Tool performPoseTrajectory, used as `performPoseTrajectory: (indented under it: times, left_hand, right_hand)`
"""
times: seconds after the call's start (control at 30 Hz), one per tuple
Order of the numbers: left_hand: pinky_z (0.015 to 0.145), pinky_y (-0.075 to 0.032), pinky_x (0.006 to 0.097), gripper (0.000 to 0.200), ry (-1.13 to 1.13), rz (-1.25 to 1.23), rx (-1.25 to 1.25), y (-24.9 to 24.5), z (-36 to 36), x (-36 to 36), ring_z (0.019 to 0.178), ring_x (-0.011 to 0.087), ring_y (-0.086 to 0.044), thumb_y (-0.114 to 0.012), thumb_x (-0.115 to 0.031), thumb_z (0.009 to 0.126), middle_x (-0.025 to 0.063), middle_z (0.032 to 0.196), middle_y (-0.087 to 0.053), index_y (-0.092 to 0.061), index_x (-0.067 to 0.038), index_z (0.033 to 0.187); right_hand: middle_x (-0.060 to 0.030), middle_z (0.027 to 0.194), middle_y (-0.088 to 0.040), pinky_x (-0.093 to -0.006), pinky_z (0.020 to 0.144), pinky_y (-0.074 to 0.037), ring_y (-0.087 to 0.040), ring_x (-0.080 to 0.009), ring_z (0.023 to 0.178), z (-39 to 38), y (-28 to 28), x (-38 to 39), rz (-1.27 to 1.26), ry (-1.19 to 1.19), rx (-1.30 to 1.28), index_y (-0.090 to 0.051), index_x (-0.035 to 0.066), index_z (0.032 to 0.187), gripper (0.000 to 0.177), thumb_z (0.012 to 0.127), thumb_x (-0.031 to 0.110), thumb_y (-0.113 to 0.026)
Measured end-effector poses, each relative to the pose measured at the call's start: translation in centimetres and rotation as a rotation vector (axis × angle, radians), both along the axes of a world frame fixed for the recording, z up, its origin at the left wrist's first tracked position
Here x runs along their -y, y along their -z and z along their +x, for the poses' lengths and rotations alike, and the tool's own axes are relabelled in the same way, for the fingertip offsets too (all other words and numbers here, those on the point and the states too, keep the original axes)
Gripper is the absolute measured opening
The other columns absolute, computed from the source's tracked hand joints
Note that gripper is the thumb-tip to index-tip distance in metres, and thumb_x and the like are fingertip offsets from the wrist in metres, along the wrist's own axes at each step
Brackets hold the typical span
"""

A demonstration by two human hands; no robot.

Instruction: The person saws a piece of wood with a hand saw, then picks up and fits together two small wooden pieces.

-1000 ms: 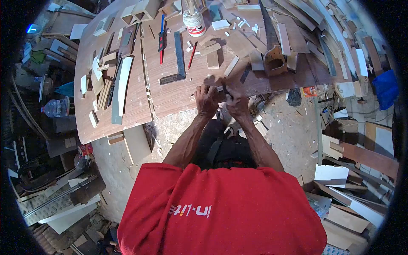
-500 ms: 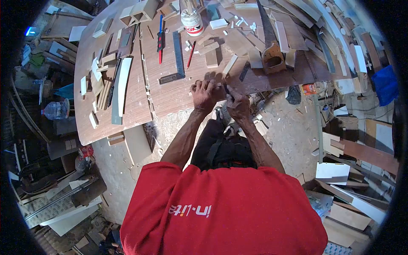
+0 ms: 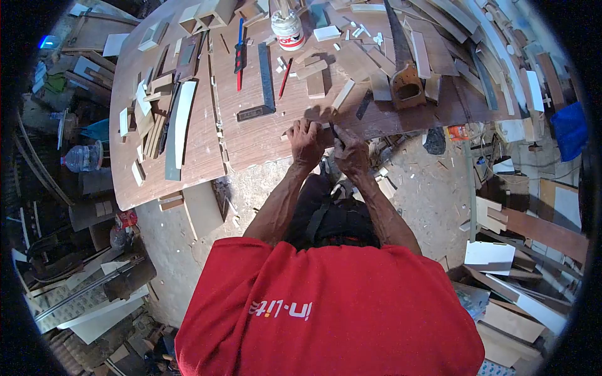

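Note:
At the table's near edge my left hand (image 3: pixel 306 144) has its fingers bent down over a small wood strip (image 3: pixel 285 135), pressing it to the top; most of the strip is hidden. Just to its right, my right hand (image 3: pixel 352 153) is closed round a thin dark tool (image 3: pixel 335 130) that points away from me. The tool's kind is too small to make out. Beyond the hands lie a short pale wood strip (image 3: pixel 343 94), a small dark flat piece (image 3: pixel 363 105) and stacked wood blocks (image 3: pixel 315 84).
On the wooden table (image 3: pixel 244 141) lie a try square (image 3: pixel 266 81), a red pencil (image 3: pixel 285 78), a red-and-blue tool (image 3: pixel 239 55), a white jar (image 3: pixel 288 31) and a handsaw (image 3: pixel 395 37). Offcuts (image 3: pixel 153 128) pile at left. Boards (image 3: pixel 511 319) lean at right.
Both hands stay together at the table edge, with the left hand shifted very slightly to the right and down. The whole view has moved a little; the other things lie as before.

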State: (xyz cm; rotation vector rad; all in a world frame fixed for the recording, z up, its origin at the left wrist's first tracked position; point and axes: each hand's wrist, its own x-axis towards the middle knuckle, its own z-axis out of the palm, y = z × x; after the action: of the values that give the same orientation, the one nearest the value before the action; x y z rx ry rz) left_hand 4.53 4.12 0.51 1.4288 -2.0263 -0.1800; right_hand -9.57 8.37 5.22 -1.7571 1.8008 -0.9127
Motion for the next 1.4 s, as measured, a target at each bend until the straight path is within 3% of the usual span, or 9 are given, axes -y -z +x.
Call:
performPoseTrajectory:
  times: [0.3,0.37,0.6,0.67,1.0,1.27,1.4]
  left_hand:
    - [0.079,-0.034,0.0468,0.022,0.006,-0.023,0.006,0.1,0.0,0.0,0.095,0.0336,-0.049,-0.064,-0.014,0.071,0.0129,0.094,-0.049,-0.055,-0.009,0.090]
    - [0.079,-0.034,0.0468,0.022,0.007,-0.014,0.001,0.0,0.0,0.0,0.095,0.0335,-0.049,-0.065,-0.014,0.071,0.0130,0.094,-0.049,-0.055,-0.008,0.090]
    - [0.077,-0.034,0.0462,0.024,0.000,-0.032,0.024,0.0,-0.1,0.1,0.094,0.0330,-0.048,-0.065,-0.016,0.071,0.0123,0.093,-0.049,-0.054,-0.008,0.090]
    - [0.077,-0.034,0.0461,0.023,-0.003,-0.031,0.029,0.0,-0.1,0.0,0.094,0.0328,-0.048,-0.065,-0.016,0.071,0.0123,0.093,-0.049,-0.054,-0.008,0.090]
    - [0.075,-0.033,0.0447,0.019,0.013,-0.004,0.015,-0.2,-0.1,0.2,0.092,0.0331,-0.048,-0.064,-0.016,0.075,0.0133,0.091,-0.048,-0.054,-0.007,0.088]
    - [0.077,-0.033,0.0475,0.016,0.003,0.009,-0.001,-0.6,-0.6,0.1,0.093,0.0341,-0.048,-0.063,-0.014,0.075,0.0128,0.092,-0.049,-0.055,-0.009,0.087]
    - [0.077,-0.033,0.0472,0.015,0.005,0.009,0.034,-0.3,-0.1,0.2,0.093,0.0339,-0.048,-0.062,-0.015,0.076,0.0126,0.092,-0.049,-0.055,-0.009,0.088]
  right_hand:
    - [-0.0215,0.090,-0.062,-0.0447,0.071,-0.049,-0.061,-0.0391,0.081,0.0,0.4,0.0,-0.074,0.014,0.054,-0.063,0.002,0.115,0.035,0.082,0.008,-0.055]
    - [-0.0207,0.098,-0.063,-0.0444,0.074,-0.050,-0.063,-0.0380,0.085,-0.2,0.2,-0.2,-0.028,0.022,0.000,-0.062,0.001,0.117,0.035,0.084,0.009,-0.056]
    - [-0.0218,0.099,-0.063,-0.0450,0.073,-0.050,-0.063,-0.0382,0.085,-0.2,0.1,0.0,-0.017,-0.011,0.021,-0.063,0.001,0.114,0.032,0.084,0.009,-0.055]
    - [-0.0194,0.089,-0.062,-0.0446,0.070,-0.048,-0.061,-0.0371,0.082,-0.1,0.4,0.0,-0.030,0.004,0.064,-0.063,0.003,0.115,0.034,0.082,0.008,-0.057]
    - [-0.0194,0.093,-0.061,-0.0442,0.072,-0.050,-0.062,-0.0378,0.085,0.1,0.9,0.4,-0.058,-0.071,0.020,-0.061,-0.001,0.116,0.036,0.081,0.005,-0.055]
    - [-0.0167,0.084,-0.059,-0.0428,0.068,-0.051,-0.061,-0.0360,0.077,1.1,1.6,1.3,-0.161,-0.028,-0.055,-0.062,0.000,0.108,0.029,0.080,0.004,-0.054]
    - [-0.0175,0.085,-0.059,-0.0432,0.069,-0.050,-0.061,-0.0370,0.076,1.0,2.1,2.1,-0.089,-0.047,-0.059,-0.061,0.001,0.112,0.033,0.080,0.005,-0.054]
